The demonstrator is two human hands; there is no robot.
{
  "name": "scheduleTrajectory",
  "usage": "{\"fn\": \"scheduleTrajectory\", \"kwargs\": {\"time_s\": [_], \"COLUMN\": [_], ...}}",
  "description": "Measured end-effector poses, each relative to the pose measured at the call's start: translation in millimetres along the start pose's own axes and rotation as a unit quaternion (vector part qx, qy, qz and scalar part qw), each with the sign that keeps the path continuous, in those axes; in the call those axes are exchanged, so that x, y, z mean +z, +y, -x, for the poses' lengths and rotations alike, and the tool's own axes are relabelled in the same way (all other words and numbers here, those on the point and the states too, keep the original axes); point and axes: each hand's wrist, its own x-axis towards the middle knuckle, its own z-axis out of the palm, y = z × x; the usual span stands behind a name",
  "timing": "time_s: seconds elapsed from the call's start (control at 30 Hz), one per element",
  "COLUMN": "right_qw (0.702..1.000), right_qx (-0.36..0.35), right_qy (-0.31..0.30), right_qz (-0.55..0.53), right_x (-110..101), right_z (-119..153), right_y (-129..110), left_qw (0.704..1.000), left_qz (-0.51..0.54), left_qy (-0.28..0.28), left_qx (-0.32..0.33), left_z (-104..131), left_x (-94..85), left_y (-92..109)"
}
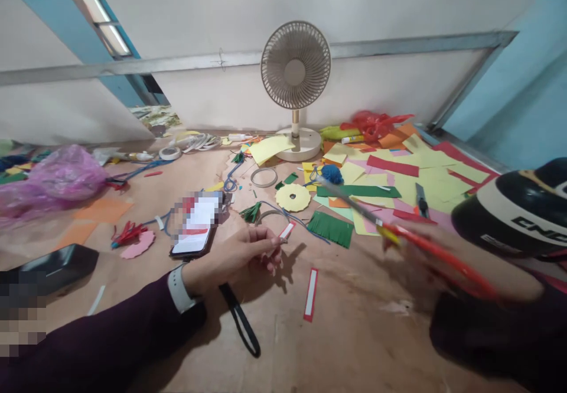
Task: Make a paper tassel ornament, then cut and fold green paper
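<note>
My left hand, with a white watch at its wrist, pinches a small red-edged white paper strip between thumb and fingers. A second red-and-white paper strip lies flat on the table between my hands. On the right, my right hand is smeared by motion and grips what look like scissors, with red and yellow handles and a metal blade pointing up and left. Beyond the hands lie a fringed green paper, a yellow scalloped disc and a tape ring.
A fan stands at the back. Coloured paper sheets and a box cutter spread to the right, beside a black-and-white rounded object. Left are a phone, a black strap, a black case and a purple bag.
</note>
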Motion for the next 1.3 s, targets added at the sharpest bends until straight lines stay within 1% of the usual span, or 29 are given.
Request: {"fn": "scheduleTrajectory", "kwargs": {"time_s": [0.03, 0.07, 0.1, 0.13, 0.17, 0.23, 0.27, 0.3, 0.37, 0.47, 0.6, 0.77, 0.8, 0.83, 0.9, 0.97, 1.0, 1.07, 1.13, 1.17, 1.27, 1.3], "right_qw": [0.996, 0.982, 0.963, 0.942, 0.915, 0.869, 0.852, 0.841, 0.828, 0.818, 0.827, 0.819, 0.821, 0.828, 0.859, 0.891, 0.903, 0.909, 0.894, 0.878, 0.818, 0.805], "right_qx": [0.014, 0.021, 0.029, 0.058, 0.093, 0.141, 0.158, 0.167, 0.174, 0.147, 0.118, 0.117, 0.113, 0.106, 0.086, 0.070, 0.065, 0.053, 0.033, 0.023, -0.003, -0.009], "right_qy": [0.073, 0.153, 0.204, 0.227, 0.247, 0.261, 0.264, 0.266, 0.270, 0.271, 0.264, 0.306, 0.311, 0.316, 0.310, 0.283, 0.265, 0.235, 0.223, 0.225, 0.248, 0.251], "right_qz": [0.051, 0.112, 0.175, 0.240, 0.306, 0.397, 0.423, 0.439, 0.459, 0.485, 0.483, 0.471, 0.464, 0.451, 0.398, 0.347, 0.333, 0.340, 0.387, 0.421, 0.519, 0.537], "right_x": [-8, -15, -21, -26, -28, -30, -29, -27, -23, -21, -21, -12, -13, -14, -22, -31, -35, -38, -35, -32, -21, -19], "right_z": [-6, -12, -17, -23, -27, -32, -33, -33, -33, -32, -32, -33, -34, -34, -36, -37, -38, -38, -36, -35, -27, -24], "right_y": [3, 7, 11, 16, 21, 26, 27, 27, 25, 25, 29, 28, 28, 28, 29, 32, 33, 34, 32, 30, 23, 21], "left_qw": [0.999, 0.998, 0.996, 0.993, 0.991, 0.989, 0.989, 0.989, 0.991, 0.991, 0.986, 0.985, 0.985, 0.985, 0.984, 0.983, 0.982, 0.982, 0.983, 0.983, 0.983, 0.983], "left_qz": [-0.029, -0.056, -0.080, -0.101, -0.115, -0.129, -0.127, -0.122, -0.110, -0.107, -0.135, -0.147, -0.147, -0.148, -0.157, -0.168, -0.172, -0.173, -0.171, -0.171, -0.169, -0.168], "left_qy": [-0.016, -0.032, -0.046, -0.058, -0.068, -0.079, -0.080, -0.079, -0.071, -0.066, -0.086, -0.075, -0.073, -0.071, -0.070, -0.068, -0.067, -0.063, -0.058, -0.055, -0.056, -0.058], "left_qx": [-0.003, -0.005, -0.006, -0.006, -0.007, -0.007, -0.004, 0.001, 0.015, 0.035, 0.047, 0.047, 0.047, 0.047, 0.047, 0.043, 0.041, 0.034, 0.033, 0.036, 0.042, 0.040], "left_z": [1, 1, 1, 1, 1, 0, -1, 0, 1, 3, 3, 1, 1, 1, 0, 0, 0, 1, 2, 2, 0, -1], "left_x": [-0.2, -0.9, -2.1, -3.7, -5.5, -9.5, -11.4, -13.2, -16.2, -19.9, -21.9, -18.4, -17.7, -17.1, -15.9, -14.5, -13.7, -12.1, -11.5, -11.7, -14.0, -15.1], "left_y": [-1, -3, -5, -6, -8, -9, -8, -8, -5, -5, -13, -21, -22, -22, -21, -19, -18, -15, -15, -15, -19, -21]}}
